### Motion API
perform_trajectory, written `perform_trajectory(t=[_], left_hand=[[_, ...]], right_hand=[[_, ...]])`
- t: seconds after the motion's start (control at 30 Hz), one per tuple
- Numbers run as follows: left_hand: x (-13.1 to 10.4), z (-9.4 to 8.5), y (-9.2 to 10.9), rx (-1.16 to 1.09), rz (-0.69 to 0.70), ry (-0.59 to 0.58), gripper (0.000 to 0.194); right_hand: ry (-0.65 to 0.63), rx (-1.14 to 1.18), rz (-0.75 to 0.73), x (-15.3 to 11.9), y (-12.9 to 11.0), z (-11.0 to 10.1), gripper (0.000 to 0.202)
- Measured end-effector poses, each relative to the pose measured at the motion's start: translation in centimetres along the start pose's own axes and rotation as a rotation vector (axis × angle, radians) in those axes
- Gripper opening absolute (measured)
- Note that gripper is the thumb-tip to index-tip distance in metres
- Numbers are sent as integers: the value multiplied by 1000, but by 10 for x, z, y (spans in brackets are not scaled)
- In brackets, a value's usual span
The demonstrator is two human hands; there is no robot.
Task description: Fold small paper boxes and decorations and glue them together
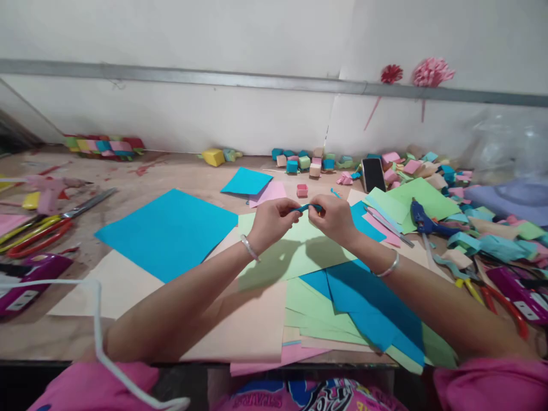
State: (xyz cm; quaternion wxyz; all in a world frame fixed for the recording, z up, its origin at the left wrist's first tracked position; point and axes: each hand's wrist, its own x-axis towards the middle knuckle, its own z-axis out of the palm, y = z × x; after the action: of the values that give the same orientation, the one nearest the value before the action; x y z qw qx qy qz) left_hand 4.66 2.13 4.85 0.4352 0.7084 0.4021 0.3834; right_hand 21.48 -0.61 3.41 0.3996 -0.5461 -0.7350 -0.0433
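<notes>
Head view: a blue paper strip (304, 208) spans left grip (274, 218) and right grip (334, 219), both pinched closed on it.

Illumination moderately bright and diffuse, apparently from overhead. Soft shadows of the left hand (272, 221) and right hand (336, 221) fall on the pale green sheet (295, 251). Right of that sheet, clear plastic (492, 142) shows whitish glare. Beyond it, the metal rail (257, 80) bows slightly; fine detail is soft.
</notes>
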Motion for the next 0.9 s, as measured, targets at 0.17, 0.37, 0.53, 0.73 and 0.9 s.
perform_trajectory(t=[0.17,0.37,0.53,0.73,0.9], left_hand=[[2,12,-15,-156,-116,89,27],[-12,62,12,-212,-19,-343,60],[-14,136,37,-276,179,-907,79],[-12,171,37,-468,-59,-1055,9],[-1,148,26,-290,-77,-812,15]], right_hand=[[48,34,-40,4,11,2,11],[376,272,45,57,4,-80,12],[503,501,121,90,-15,-124,19],[537,484,114,79,-11,-139,23],[536,375,91,76,-4,-148,25]])
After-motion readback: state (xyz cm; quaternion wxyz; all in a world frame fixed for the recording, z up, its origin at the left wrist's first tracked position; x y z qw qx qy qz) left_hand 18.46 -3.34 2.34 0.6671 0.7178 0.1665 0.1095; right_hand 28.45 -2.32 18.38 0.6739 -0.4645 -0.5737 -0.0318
